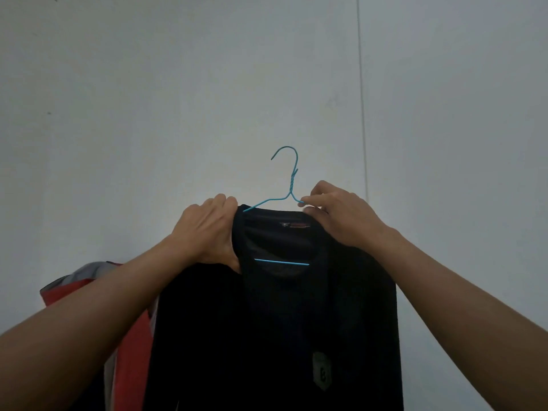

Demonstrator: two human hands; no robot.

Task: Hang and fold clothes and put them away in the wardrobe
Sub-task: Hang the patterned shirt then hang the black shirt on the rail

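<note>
A black shirt (pixel 284 321) hangs in front of me on a thin blue wire hanger (pixel 292 185). The hanger's hook points up and left, and its bottom bar shows through the neck opening. My left hand (pixel 207 229) grips the shirt's left shoulder next to the collar. My right hand (pixel 338 215) pinches the hanger's right arm together with the collar edge. A small grey patch sits low on the shirt's front.
A plain pale wall (pixel 178 84) fills the background, with a thin vertical seam (pixel 361 99) right of centre. A red and grey garment (pixel 130 336) hangs at the lower left, partly behind my left forearm and the black shirt.
</note>
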